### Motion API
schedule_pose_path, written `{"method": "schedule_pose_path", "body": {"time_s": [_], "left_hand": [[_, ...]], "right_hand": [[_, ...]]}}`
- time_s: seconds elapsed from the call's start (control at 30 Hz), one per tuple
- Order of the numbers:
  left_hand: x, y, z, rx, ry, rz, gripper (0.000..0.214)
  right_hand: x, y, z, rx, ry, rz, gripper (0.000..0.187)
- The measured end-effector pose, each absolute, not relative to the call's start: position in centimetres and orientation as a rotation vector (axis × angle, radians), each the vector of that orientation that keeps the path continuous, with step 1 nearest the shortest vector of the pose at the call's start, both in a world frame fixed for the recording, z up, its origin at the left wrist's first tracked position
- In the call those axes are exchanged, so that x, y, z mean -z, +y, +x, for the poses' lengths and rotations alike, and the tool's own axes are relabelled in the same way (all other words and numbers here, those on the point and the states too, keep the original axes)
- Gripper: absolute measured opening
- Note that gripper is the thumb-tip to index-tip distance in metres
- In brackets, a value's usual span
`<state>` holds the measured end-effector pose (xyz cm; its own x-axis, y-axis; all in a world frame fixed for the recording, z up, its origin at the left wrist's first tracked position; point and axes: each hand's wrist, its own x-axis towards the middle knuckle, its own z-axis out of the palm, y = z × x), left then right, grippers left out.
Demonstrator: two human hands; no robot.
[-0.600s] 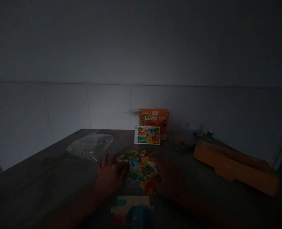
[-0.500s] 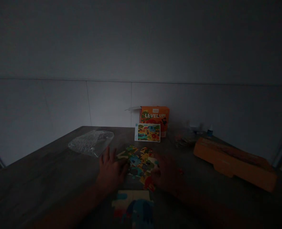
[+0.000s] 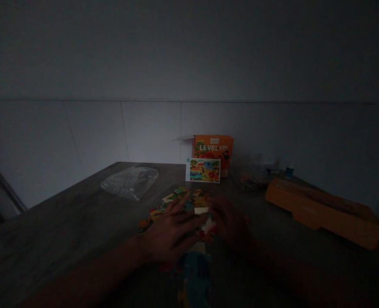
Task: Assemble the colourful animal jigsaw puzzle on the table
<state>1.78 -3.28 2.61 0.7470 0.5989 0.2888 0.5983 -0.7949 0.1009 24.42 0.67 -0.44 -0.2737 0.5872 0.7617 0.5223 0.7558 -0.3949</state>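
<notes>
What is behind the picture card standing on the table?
Behind the picture card is an orange box printed LEVEL UP!, its upper front and right edge showing. The card covers much of the lower front, so that part cannot be seen.

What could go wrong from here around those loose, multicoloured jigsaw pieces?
1. The bare left hand spreads across the loose, multicoloured jigsaw pieces, so it may hide or shift some.
2. The flat jigsaw section with a large blue shape lies close below that hand; a wrist could nudge it.
3. The light is dim, so similar colours might be confused.
</notes>
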Motion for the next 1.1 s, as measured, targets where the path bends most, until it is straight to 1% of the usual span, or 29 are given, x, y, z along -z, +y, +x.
{"method": "schedule_pose_path", "body": {"time_s": [0.07, 0.13, 0.2, 0.27, 0.33, 0.4, 0.47, 0.57, 0.67, 0.73, 0.8, 0.93, 1.0, 1.1], "left_hand": [[-2.6, -3.3, 1.7, -0.443, 0.897, 2.923, 0.054], [-2.4, -3.2, 1.7, -0.501, 0.904, 2.903, 0.050], [-1.9, -2.8, 1.6, -0.672, 1.060, 2.872, 0.045], [-1.4, -2.1, 1.3, -0.878, 1.335, 2.776, 0.043], [-1.0, -1.2, 0.8, -0.985, 1.651, 2.610, 0.043], [-0.7, -0.4, 0.3, -0.912, 1.904, 2.433, 0.042], [-0.4, 0.1, 0.0, -0.772, 2.043, 2.304, 0.042], [-0.1, 0.2, 0.0, -0.681, 2.137, 2.279, 0.043], [-0.1, -0.1, 0.3, -0.662, 2.188, 2.371, 0.038], [-0.3, -0.5, 0.6, -0.662, 2.160, 2.460, 0.038], [-0.6, -0.9, 0.9, -0.696, 2.028, 2.585, 0.046], [-0.9, -1.7, 1.5, -0.717, 1.522, 2.832, 0.061], [-0.9, -2.1, 1.7, -0.680, 1.341, 2.891, 0.062], [-0.9, -2.4, 1.8, -0.623, 1.200, 2.917, 0.060]], "right_hand": [[0.3, 0.5, 24.3, -0.066, -1.928, -0.775, 0.016], [0.2, 0.4, 24.2, -0.064, -1.942, -0.762, 0.015], [0.3, 0.5, 24.1, -0.067, -1.954, -0.826, 0.023], [0.6, 0.9, 24.2, -0.056, -1.977, -0.982, 0.037], [0.8, 1.3, 24.3, -0.040, -2.039, -1.178, 0.047], [1.0, 1.6, 24.5, -0.032, -2.119, -1.340, 0.050], [1.0, 1.6, 24.6, -0.018, -2.181, -1.428, 0.048], [0.8, 1.5, 24.6, 0.056, -2.211, -1.450, 0.043], [0.7, 1.4, 24.6, 0.103, -2.211, -1.425, 0.044], [0.7, 1.5, 24.5, 0.123, -2.192, -1.412, 0.047], [0.6, 1.5, 24.5, 0.150, -2.178, -1.379, 0.048], [0.3, 1.2, 24.4, 0.207, -2.182, -1.273, 0.049], [0.1, 1.0, 24.4, 0.237, -2.180, -1.224, 0.049], [0.1, 0.9, 24.4, 0.263, -2.187, -1.169, 0.047]]}}
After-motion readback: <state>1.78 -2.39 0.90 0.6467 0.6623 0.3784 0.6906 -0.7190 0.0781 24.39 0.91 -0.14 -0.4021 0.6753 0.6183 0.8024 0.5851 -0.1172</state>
